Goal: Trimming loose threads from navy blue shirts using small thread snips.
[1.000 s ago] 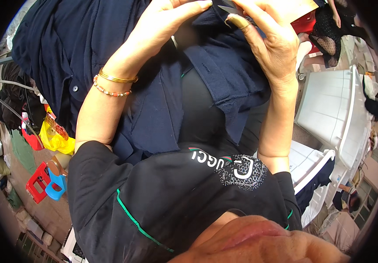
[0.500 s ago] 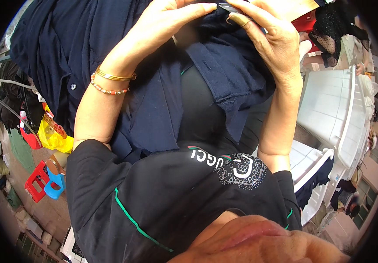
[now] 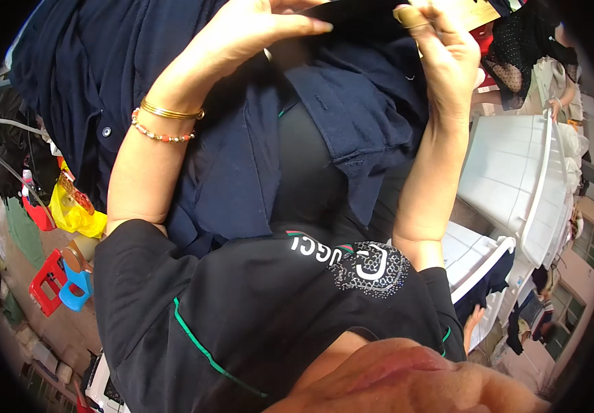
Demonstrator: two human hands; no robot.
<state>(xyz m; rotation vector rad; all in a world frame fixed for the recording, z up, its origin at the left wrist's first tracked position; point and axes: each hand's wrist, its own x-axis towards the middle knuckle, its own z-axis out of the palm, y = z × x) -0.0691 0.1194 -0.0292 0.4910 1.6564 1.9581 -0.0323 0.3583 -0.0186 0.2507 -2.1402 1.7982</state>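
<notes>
A dark navy garment [image 3: 242,172] with buttons hangs in front of me and drapes down over my black top. My left hand [image 3: 255,31], with a gold bangle and a bead bracelet on the wrist, is raised at the top of the view with fingers stretched flat against the garment's upper edge. My right hand [image 3: 441,55] is raised beside it, its fingers pinched on the cloth's top edge. A fold of the garment with a buttoned flap [image 3: 359,117] hangs between my forearms.
White plastic tubs [image 3: 517,179] stand to my right, one holding dark cloth. A person in dark lace [image 3: 524,48] is at the upper right. On the left floor lie a yellow bag [image 3: 76,213] and small red and blue stools [image 3: 59,286].
Both hands have risen and drawn apart along the garment's top edge. The left fingers have straightened out flat, and the cloth is stretched higher.
</notes>
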